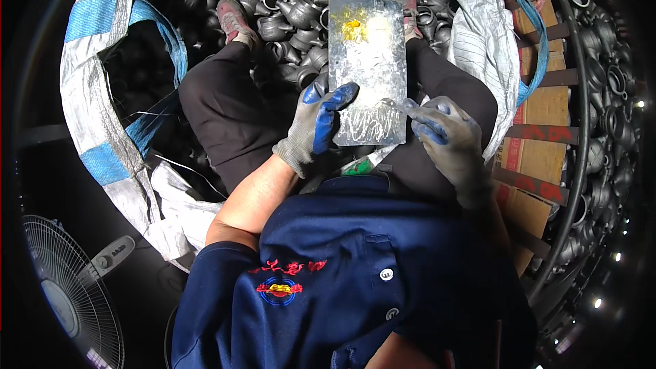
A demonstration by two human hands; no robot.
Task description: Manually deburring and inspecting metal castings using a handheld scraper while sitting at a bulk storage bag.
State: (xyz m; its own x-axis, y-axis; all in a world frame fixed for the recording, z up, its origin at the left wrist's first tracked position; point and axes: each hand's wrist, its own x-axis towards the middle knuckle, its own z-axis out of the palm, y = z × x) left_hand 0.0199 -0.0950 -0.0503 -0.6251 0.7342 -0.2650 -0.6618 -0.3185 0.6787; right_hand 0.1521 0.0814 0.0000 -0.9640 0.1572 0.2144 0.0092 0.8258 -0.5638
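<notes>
A flat grey metal plate (367, 61) with a yellow smear near its far end rests across my lap, above the pile of dark metal fittings. My left hand (316, 126), in a grey glove with blue fingertips, grips the plate's near left edge. My right hand (444, 138), gloved the same way, touches the plate's near right corner with its fingertips. Both forearms come up from my dark blue shirt at the lower edge.
Several dark cast metal pipe fittings (294, 0) fill a big white and blue woven sack (102, 96) around my legs and shoes. More fittings (608, 130) lie on a wooden pallet with cardboard (540, 116) at right. A standing fan (68, 287) is at lower left.
</notes>
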